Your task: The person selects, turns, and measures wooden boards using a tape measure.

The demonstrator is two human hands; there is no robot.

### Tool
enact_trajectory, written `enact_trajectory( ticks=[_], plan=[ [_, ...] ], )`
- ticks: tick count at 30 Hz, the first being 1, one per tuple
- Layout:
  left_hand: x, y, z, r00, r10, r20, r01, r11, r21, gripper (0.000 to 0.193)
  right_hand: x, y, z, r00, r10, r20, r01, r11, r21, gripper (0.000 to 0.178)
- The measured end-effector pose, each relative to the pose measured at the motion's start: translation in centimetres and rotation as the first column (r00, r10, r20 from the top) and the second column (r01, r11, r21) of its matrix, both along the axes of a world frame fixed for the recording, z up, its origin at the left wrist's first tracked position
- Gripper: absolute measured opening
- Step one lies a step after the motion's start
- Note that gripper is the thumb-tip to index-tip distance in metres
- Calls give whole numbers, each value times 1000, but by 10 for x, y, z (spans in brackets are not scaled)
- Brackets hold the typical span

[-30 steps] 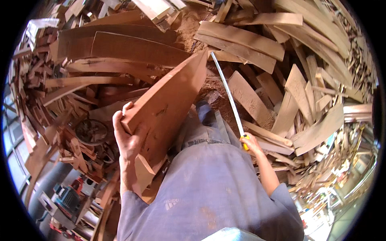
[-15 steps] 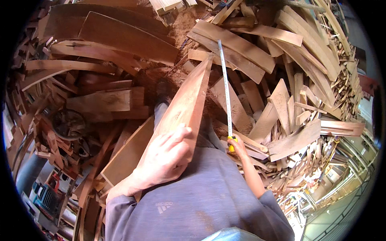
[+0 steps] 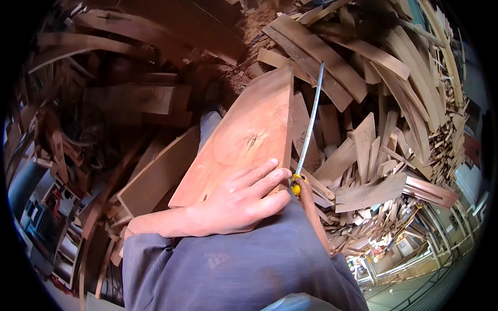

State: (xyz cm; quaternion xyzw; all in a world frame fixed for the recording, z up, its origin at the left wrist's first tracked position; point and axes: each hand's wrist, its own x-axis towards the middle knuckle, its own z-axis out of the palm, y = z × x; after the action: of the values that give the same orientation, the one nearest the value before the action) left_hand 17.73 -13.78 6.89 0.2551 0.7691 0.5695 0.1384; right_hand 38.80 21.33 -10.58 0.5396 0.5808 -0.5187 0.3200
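A reddish-brown wooden board (image 3: 244,129) slants away from my lap, its broad face with a knot turned up. My left hand (image 3: 249,199) grips its near end, fingers laid across the face to the right edge. Close beside that edge, my right hand (image 3: 305,197) is closed around a yellow tape measure (image 3: 296,186), partly hidden behind the left fingers. The white tape blade (image 3: 311,122) runs out stiffly, away from me and slightly right, apart from the board. Its far end shows over the stacked planks.
Curved planks (image 3: 332,57) lie stacked at the far right, above offcuts (image 3: 368,192) and a heap of narrow scraps. Another board (image 3: 155,176) leans at my left. Large boards (image 3: 171,26) lie in shadow at the far left, near sawdust (image 3: 259,26).
The board has rolled so its broad face shows more, and my left hand has shifted right with flatter fingers. The tape blade has tilted right, its case now close to the left fingers.
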Motion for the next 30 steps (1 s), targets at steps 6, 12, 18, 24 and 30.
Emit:
enact_trajectory(
  ticks=[6, 12, 18, 24, 30],
  plan=[
    [8, 3, -4, 999, 33, -14, -32, 998, 48, 27, -23, -11, 22, 993, 63, -96, -63, 998, 12, 40],
    [3, 0, 6, 975, 85, -206, -95, 995, -36, 28, -38, -27, 36, 950, 312, -6, -308, 941, 141, 39],
    [15, 10, -2, 970, 42, -237, -71, 991, -114, 28, -21, -24, 5, 976, 216, 5, -216, 975, 44, 39],
    [22, 16, -4, 966, 155, -209, -164, 986, -29, 20, -16, -23, 8, 984, 172, 34, -173, 985, 18, 39],
    [25, 16, -6, 959, 168, -226, -174, 985, -7, 20, -17, -22, 10, 986, 159, 44, -159, 987, 5, 38]
  ],
)
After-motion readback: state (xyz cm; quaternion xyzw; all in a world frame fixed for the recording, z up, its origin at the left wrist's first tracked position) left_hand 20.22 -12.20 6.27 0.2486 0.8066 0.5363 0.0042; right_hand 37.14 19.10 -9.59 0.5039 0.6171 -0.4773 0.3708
